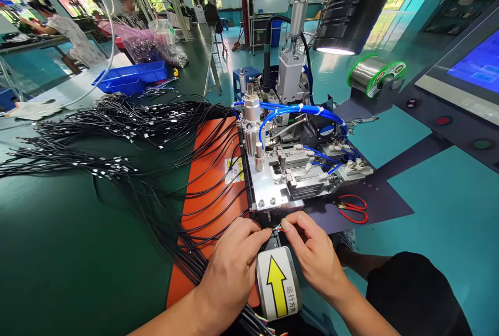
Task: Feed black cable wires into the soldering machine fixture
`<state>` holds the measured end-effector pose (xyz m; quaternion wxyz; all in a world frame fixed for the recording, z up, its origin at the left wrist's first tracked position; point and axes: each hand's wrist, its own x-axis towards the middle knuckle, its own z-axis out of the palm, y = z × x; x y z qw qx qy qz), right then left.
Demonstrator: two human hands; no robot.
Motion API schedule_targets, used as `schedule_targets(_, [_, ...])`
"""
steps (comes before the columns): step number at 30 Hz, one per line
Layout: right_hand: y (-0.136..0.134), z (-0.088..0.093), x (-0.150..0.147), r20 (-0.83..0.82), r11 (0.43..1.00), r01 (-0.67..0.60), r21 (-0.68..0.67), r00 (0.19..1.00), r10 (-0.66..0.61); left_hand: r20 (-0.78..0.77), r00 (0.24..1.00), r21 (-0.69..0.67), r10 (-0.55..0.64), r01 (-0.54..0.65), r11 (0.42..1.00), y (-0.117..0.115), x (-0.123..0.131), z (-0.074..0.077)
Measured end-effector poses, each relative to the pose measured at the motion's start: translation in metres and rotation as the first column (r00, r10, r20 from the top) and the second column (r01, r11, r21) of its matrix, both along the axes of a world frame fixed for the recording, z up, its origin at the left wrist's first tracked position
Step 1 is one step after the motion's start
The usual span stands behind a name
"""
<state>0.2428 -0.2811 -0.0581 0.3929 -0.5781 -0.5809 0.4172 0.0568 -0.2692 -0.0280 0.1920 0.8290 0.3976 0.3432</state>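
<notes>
My left hand (pixel 238 258) is closed, its thumb and forefinger pinching the end of a black cable near the front of the machine (pixel 268 183). Facing it, my right hand (pixel 312 253) pinches thin coloured wires (pixel 279 227), one of them red, at that cable's end. Both sets of fingertips nearly meet just below the machine's metal plate. Under them sits a rounded cover with a yellow arrow (pixel 277 284). Several black cables (pixel 191 260) run beneath my left hand, and coloured wire ends show at the bottom edge. The cable inside my left fingers is mostly hidden.
Bundles of black cables (pixel 117 123) lie across the green table (pixel 78 253) and an orange board (pixel 210 196). Red-handled scissors (pixel 353 209) rest right of the machine. A solder spool (pixel 376 75), a lamp (pixel 346 9) and a control panel (pixel 460 97) stand beyond. Two people sit at far left.
</notes>
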Motion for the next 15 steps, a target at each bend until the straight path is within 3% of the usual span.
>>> schedule_targets(15, [0.0009,-0.0018,-0.0015,0.013,1.0,0.016,0.002,1.0,-0.016,-0.047,0.999,0.012,0.004,-0.003,1.0,-0.0021,-0.0011,-0.0046])
